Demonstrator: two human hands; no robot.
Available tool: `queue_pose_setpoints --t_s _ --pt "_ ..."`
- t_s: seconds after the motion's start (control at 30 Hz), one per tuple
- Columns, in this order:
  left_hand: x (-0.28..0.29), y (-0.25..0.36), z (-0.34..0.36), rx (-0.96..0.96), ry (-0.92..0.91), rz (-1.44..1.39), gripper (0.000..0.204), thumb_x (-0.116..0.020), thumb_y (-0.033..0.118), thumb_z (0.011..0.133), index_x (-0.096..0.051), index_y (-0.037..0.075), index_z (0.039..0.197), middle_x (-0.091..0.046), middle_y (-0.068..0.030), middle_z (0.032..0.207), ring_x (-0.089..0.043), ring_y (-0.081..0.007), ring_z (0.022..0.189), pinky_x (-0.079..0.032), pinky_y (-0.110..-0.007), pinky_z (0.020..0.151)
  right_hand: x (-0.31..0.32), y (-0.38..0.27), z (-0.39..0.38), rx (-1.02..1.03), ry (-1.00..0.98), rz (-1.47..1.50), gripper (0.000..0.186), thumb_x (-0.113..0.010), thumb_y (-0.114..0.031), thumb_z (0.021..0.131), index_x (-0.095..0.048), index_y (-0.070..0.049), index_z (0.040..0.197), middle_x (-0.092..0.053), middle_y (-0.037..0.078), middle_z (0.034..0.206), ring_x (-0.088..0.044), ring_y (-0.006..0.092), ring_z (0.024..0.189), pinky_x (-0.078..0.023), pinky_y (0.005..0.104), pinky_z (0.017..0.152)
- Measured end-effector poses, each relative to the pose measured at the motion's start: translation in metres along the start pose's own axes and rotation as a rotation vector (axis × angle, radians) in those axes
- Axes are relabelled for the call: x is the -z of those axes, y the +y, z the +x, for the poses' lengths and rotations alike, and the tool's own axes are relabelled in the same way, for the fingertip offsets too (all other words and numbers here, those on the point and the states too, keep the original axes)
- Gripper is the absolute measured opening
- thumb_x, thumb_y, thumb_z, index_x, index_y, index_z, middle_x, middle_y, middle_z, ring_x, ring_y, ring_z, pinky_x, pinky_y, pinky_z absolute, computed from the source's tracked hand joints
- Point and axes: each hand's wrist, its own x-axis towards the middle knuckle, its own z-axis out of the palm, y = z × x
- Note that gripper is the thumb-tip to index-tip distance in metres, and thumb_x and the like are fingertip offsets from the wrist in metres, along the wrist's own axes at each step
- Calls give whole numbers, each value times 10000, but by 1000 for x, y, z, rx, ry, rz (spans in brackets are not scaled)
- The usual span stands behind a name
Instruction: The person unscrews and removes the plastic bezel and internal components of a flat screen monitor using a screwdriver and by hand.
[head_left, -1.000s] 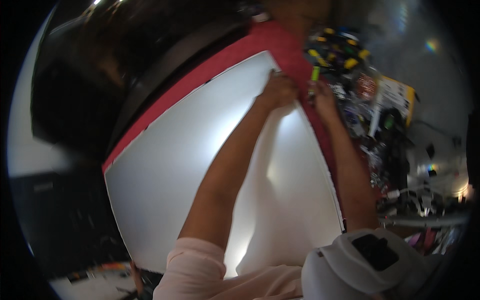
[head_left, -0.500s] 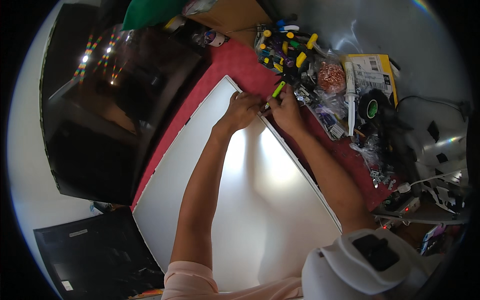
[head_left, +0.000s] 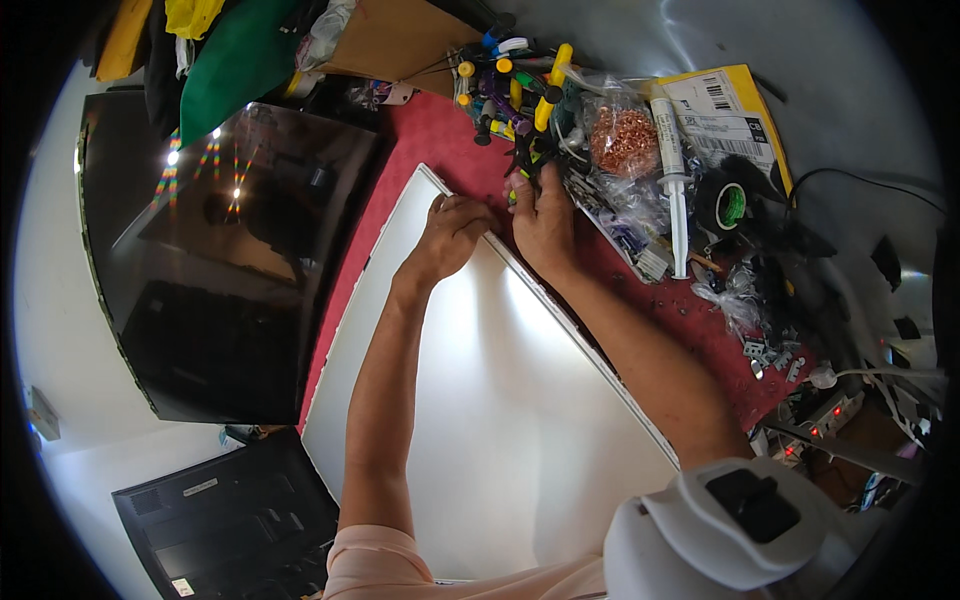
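Observation:
A large white panel (head_left: 480,420), like a screen's light-diffusing sheet in a thin frame, lies across a red mat. Near its far corner my left hand (head_left: 448,240) rests on top, its fingers curled at the right edge; their tips are partly hidden. Just right of that edge, over the mat, my right hand (head_left: 545,225) is closed around a slim yellow-green tool (head_left: 514,196), mostly hidden by the fingers. Beyond the right hand lies a cluster of hand tools (head_left: 520,95) with yellow and black handles.
On the red mat (head_left: 425,130), to the right, are a bag of copper wire (head_left: 625,140), a syringe (head_left: 678,200), a yellow envelope (head_left: 755,110) and a tape roll (head_left: 732,205). Dark screens (head_left: 240,270) stand at left. A power strip (head_left: 822,425) lies lower right.
My right hand has drawn the yellow-green tool off the panel's edge toward the hand tools. My left hand stays near the panel's edge. The whole view has shifted a little.

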Motion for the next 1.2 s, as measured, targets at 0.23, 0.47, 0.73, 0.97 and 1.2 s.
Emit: queue_pose_setpoints --t_s 0.23,0.47,0.73,0.97,1.2 --pt "2 -2 -5 17 30 119 140 -548 95 855 -657 36 920 -611 -89 944 -504 -253 910 -369 -358 841 -3 -3 -2 -204 -145 102 222 -476 -156 920 -472 22 1053 -629 158 816 -636 307 763 -487 395 697" --pt "10 26 8 232 -51 18 157 -614 193 868 -660 59 936 -585 -99 876 -465 -240 875 -381 -353 802 9 -1 5 -244 -197 -123 344 -495 -257 903 -484 23 1103 -595 253 976 -586 389 908 -451 441 797" --pt "20 3 12 292 -119 -173 194 -547 156 908 -620 -14 967 -621 -139 878 -553 -262 847 -425 -352 789 0 3 7 -157 -256 58 226 -531 -207 897 -545 -6 1001 -594 222 891 -573 386 845 -445 430 757" --pt "28 15 15 307 -180 -178 182 -536 124 905 -620 -20 978 -653 -146 886 -592 -240 850 -442 -333 787 -4 2 1 -87 -105 59 212 -564 -175 901 -527 28 946 -579 137 803 -592 233 676 -496 334 601" --pt "27 14 12 320 -179 -124 175 -538 116 897 -627 -16 969 -652 -149 876 -592 -256 836 -441 -340 772 -5 2 0 -156 -104 66 233 -604 -207 873 -532 9 922 -579 160 758 -590 300 713 -456 389 647"
